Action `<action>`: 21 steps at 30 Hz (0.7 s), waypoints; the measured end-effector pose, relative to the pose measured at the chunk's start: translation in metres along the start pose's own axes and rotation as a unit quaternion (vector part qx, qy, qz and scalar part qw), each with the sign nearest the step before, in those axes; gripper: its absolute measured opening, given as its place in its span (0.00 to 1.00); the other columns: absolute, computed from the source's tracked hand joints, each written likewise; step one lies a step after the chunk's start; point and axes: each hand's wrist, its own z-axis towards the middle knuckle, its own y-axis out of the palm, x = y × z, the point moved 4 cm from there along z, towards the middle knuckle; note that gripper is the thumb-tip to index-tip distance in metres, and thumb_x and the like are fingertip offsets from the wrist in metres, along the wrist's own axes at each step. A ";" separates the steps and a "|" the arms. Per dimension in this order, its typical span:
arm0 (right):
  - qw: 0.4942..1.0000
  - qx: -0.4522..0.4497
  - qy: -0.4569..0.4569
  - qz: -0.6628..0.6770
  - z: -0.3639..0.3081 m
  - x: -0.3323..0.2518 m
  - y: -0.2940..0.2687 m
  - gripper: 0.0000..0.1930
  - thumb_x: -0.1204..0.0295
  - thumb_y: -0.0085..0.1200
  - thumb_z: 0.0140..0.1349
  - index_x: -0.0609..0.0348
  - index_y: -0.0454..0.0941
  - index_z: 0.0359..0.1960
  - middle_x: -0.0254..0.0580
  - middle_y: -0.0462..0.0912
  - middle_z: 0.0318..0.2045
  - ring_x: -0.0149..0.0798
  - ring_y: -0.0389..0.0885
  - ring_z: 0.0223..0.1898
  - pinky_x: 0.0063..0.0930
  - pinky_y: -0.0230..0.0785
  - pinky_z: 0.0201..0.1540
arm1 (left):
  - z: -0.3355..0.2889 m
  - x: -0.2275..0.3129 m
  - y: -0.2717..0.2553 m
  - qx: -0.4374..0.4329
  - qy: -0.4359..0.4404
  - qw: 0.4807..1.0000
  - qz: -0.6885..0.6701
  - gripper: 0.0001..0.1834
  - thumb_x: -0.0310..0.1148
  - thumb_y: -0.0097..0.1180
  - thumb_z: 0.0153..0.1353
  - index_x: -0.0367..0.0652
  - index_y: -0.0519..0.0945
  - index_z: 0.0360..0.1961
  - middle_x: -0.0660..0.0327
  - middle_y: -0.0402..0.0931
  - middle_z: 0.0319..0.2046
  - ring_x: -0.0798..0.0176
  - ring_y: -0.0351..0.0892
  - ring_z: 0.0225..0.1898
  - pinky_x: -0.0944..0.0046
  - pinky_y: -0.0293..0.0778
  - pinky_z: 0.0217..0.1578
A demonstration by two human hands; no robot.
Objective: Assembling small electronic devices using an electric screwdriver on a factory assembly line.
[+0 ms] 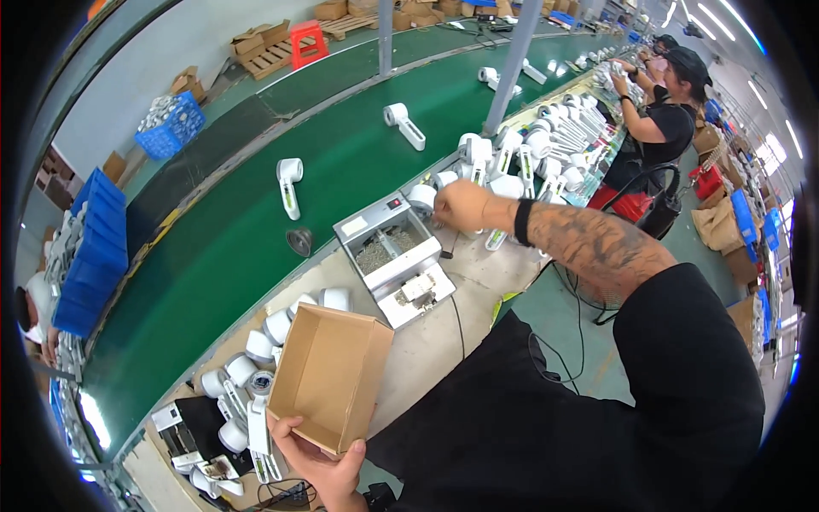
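My left hand (pixel 316 461) grips the near end of an open cardboard box (pixel 381 367), thumb and fingers on its rim. The box is tilted, and its bare inside shows. Beyond it on the bench stands a screw feeder (pixel 401 273), a silver machine with a red switch and a hopper of small metal pieces. My right hand (pixel 465 206) is closed just right of the feeder, beside a round grey-and-white part (pixel 421 196). Whatever its fingers hold is hidden. White handheld fans (pixel 503 162) with round heads and long handles crowd the bench beyond that hand.
A green conveyor belt (pixel 230 230) runs along the bench, carrying a few fans and a dark round part (pixel 299 242). More fans (pixel 241 369) lie left of the box. A metal post (pixel 514 64) rises by the belt. A co-worker (pixel 670 115) works at the far right.
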 end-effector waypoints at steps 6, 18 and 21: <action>0.990 0.121 -0.031 0.062 0.023 -0.069 -0.094 0.10 0.63 0.69 0.65 0.56 0.91 0.36 0.51 0.90 0.33 0.57 0.89 0.36 0.47 0.80 0.42 | -0.009 -0.005 -0.004 0.029 -0.046 0.998 -0.008 0.48 0.41 0.83 0.43 0.48 0.66 0.62 0.51 0.59 0.70 0.48 0.65 0.72 0.50 0.60 0.73; 0.967 -0.116 -0.222 -0.052 0.028 -0.188 -0.057 0.04 0.67 0.68 0.61 0.49 0.92 0.34 0.41 0.89 0.35 0.51 0.90 0.39 0.47 0.81 0.42 | 0.000 -0.012 -0.004 0.009 -0.020 0.999 0.029 0.48 0.41 0.84 0.41 0.47 0.67 0.62 0.51 0.60 0.69 0.48 0.68 0.70 0.50 0.62 0.72; 0.960 -0.159 -0.200 -0.114 0.045 -0.193 -0.038 0.03 0.69 0.68 0.57 0.50 0.91 0.31 0.42 0.90 0.31 0.53 0.90 0.38 0.48 0.80 0.39 | 0.000 -0.008 -0.001 0.004 -0.031 0.999 0.038 0.48 0.40 0.84 0.40 0.47 0.68 0.62 0.51 0.59 0.69 0.47 0.68 0.69 0.50 0.63 0.71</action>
